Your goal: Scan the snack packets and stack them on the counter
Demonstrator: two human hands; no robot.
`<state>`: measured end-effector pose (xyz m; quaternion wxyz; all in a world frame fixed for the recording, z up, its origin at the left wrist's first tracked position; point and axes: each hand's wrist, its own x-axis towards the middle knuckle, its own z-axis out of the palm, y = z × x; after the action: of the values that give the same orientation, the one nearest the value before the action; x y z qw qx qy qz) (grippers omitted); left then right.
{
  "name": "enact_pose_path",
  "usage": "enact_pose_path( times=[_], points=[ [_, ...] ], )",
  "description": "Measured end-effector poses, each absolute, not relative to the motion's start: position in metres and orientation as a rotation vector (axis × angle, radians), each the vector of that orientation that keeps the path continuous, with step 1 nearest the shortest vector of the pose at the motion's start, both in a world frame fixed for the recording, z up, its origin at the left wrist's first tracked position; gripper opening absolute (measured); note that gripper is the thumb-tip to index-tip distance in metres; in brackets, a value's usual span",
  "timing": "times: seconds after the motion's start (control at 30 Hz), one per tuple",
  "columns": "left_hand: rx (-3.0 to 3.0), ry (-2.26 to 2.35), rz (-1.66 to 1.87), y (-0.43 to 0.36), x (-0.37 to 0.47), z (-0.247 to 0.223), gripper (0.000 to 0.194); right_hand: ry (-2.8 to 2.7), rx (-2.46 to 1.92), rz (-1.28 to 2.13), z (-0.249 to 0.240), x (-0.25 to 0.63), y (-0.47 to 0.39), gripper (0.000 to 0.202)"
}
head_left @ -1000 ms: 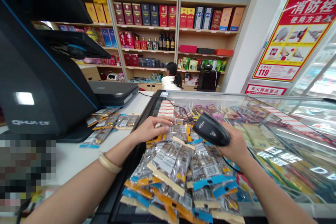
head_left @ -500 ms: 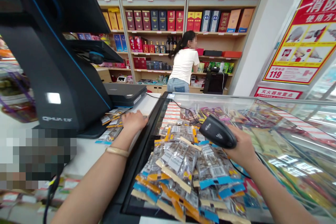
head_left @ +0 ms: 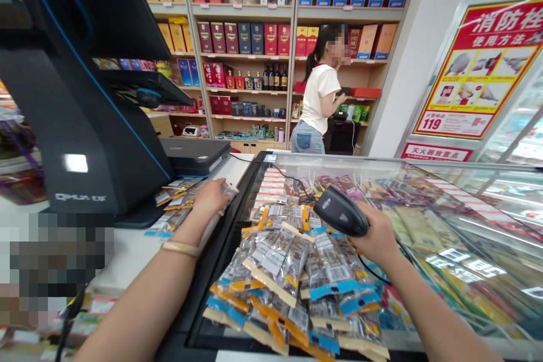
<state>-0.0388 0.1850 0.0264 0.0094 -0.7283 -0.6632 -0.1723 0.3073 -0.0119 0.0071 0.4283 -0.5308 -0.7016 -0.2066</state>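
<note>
My right hand point(head_left: 375, 233) is wrapped round a black handheld barcode scanner point(head_left: 340, 211), held above a heap of small clear snack packets point(head_left: 275, 254) with blue, orange and cream edges. The heap lies on the glass counter. At the left, my left hand point(head_left: 211, 198), with a bracelet on its wrist, has its fingers closed on a small packet point(head_left: 229, 191) at the edge of the white countertop. Several more packets point(head_left: 172, 218) lie beside that hand, near the foot of the black register.
A black register point(head_left: 97, 141) stands at the left, with a dark flat box point(head_left: 197, 153) behind it. Colourful packets show under the glass counter point(head_left: 424, 220). A scanner cable crosses the glass. Beyond, a person point(head_left: 318, 93) stands before shelves of boxes point(head_left: 241, 7).
A packet now shows in my left hand's fingers. The person beyond the counter has moved right and stands more upright, an arm raised. The scanner stays over the heap.
</note>
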Motion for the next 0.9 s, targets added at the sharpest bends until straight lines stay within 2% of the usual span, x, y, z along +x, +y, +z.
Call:
enact_pose_path(
  times=[0.1,0.2,0.3,0.37,0.5,0.63,0.77,0.9],
  points=[
    [-2.198,-2.123,-0.983,0.185,-0.035,0.030,0.051,-1.739,-1.342,-0.504,0.007,0.308,-0.012,0.022],
    [-2.192,-2.073,-1.605,0.183,-0.028,0.031,0.036,-1.730,-1.342,-0.498,0.008,0.308,-0.013,0.022],
    [-2.281,-1.963,-2.229,0.179,-0.018,0.032,0.048,-1.743,-1.343,-0.507,0.010,0.306,-0.014,0.021],
    [-2.401,-1.877,-2.403,0.173,-0.011,0.033,0.055,-1.755,-1.350,-0.507,0.011,0.305,-0.014,0.019],
    [-2.600,-1.718,-2.282,0.155,0.007,0.037,0.056,-1.775,-1.338,-0.509,0.014,0.301,-0.015,0.015],
    [-2.755,-1.577,-2.039,0.134,0.023,0.043,0.047,-1.829,-1.318,-0.482,0.021,0.295,-0.017,0.017],
    [-2.761,-1.525,-1.762,0.120,0.030,0.046,0.037,-1.852,-1.360,-0.448,0.026,0.291,-0.019,0.017],
    [-2.728,-1.506,-1.680,0.115,0.030,0.047,0.036,-1.895,-1.388,-0.429,0.028,0.289,-0.020,0.017]
  ],
)
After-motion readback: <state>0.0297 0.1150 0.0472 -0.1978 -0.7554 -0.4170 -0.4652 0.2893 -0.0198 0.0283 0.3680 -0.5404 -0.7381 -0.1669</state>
